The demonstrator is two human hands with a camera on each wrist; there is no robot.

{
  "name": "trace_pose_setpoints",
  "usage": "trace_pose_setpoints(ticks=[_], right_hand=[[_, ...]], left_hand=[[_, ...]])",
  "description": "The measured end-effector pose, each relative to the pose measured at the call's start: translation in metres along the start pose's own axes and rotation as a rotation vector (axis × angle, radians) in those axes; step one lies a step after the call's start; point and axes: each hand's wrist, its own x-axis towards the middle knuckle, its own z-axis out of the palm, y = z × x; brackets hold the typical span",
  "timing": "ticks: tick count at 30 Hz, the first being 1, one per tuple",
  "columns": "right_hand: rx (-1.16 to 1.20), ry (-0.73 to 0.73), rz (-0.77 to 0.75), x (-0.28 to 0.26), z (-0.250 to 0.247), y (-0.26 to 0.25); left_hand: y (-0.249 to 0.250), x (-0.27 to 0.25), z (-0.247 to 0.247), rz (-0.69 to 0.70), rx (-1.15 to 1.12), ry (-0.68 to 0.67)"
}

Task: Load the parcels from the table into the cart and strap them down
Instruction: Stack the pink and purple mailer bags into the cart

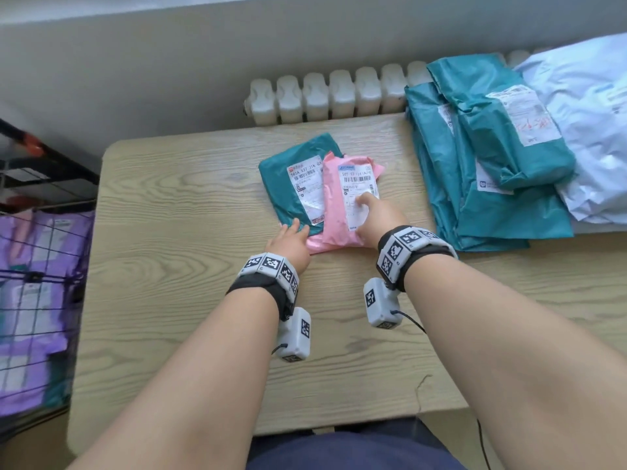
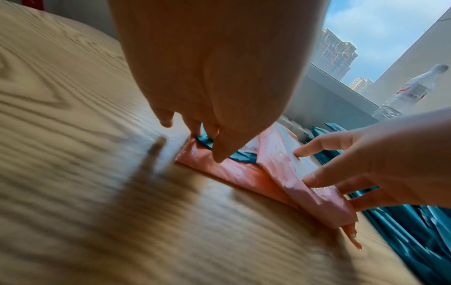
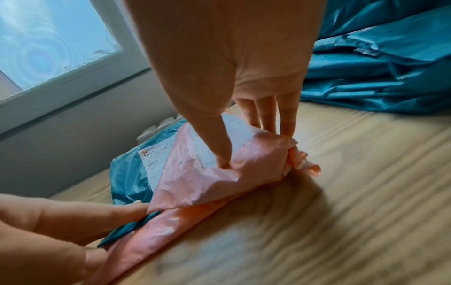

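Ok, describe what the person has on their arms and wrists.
Both forearms are bare, no sleeves. The left wrist band and the right wrist band are black straps carrying white blocks printed with black square markers. A white camera box hangs below each: left, right, each with a thin black cable.

Bright daylight is admitted through the window point(image 3: 48, 38). Soft shadows are cast on the tabletop point(image 2: 73, 173), which is smeared by blur in both wrist views. Straight edges are bent by wide-angle distortion.
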Motion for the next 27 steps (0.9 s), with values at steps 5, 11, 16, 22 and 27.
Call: trace_pose_setpoints(ticks=[5,11,16,22,27], right_hand=[[-0.019,-0.012,-0.015,-0.042,0.037,-0.036],[0.036,-0.007,-0.004,-0.096,0.086,-0.082],[0.07,0.003,0.0,-0.133,0.119,-0.111],[0.076,-0.006,-0.018,-0.166,0.143,-0.14],[0.176,0.058,0.058,-0.186,0.15,-0.149]], left_hand=[[-0.061,-0.032,0.021,0.01,0.029,-0.04],[-0.129,-0.081,0.035,0.028,0.037,-0.059],[-0.172,-0.115,0.034,0.027,0.11,-0.074],[-0.198,-0.145,0.036,-0.028,0.236,-0.041],[-0.202,-0.159,0.048,-0.12,0.016,0.061]])
